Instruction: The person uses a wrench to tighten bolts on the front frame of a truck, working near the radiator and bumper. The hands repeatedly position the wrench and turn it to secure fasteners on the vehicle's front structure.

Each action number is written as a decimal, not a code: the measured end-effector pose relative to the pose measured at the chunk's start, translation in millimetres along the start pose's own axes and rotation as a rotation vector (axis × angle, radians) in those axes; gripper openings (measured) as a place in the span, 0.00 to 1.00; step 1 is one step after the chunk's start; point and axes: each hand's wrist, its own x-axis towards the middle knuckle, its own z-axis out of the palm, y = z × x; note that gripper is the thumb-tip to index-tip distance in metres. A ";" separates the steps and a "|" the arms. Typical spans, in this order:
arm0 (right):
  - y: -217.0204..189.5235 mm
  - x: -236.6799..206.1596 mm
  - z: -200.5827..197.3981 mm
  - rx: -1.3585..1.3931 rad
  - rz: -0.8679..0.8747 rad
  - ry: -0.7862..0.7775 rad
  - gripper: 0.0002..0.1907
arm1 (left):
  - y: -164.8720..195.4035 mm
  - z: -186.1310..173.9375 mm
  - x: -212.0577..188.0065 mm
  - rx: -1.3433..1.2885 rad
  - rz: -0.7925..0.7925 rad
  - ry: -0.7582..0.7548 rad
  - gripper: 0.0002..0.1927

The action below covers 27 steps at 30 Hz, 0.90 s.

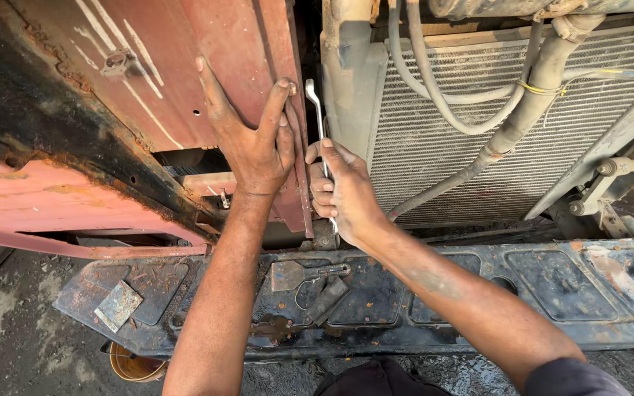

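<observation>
head view, looking down. red panel (148,81), rusty and scraped, fills upper left; radiator (493,125) with grey hoses (434,88) upper right; black crossmember (420,293) runs below, greasy, a bracket (306,275) lying on it. left hand (254,139) flat, fingers spread, pressed on panel edge, gripping nothing. right hand (339,191) clenched round wrench (321,139), shaft upright in the gap between panel and radiator. lower end hidden by fist. judged: working a fastener low in that gap; next move needs the panel held steady against a short wrench swing.
</observation>
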 end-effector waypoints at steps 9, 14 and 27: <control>-47.2 -17.6 11.9 0.298 0.306 -0.223 0.13 | -3.7 -3.7 0.3 0.003 0.008 -0.016 0.17; -67.4 -17.7 16.1 0.388 0.399 -0.256 0.11 | -4.3 -4.2 0.0 0.009 0.011 -0.012 0.18; -70.5 -13.9 21.8 0.602 0.491 -0.331 0.12 | -5.6 -2.2 -2.8 0.000 0.003 -0.009 0.29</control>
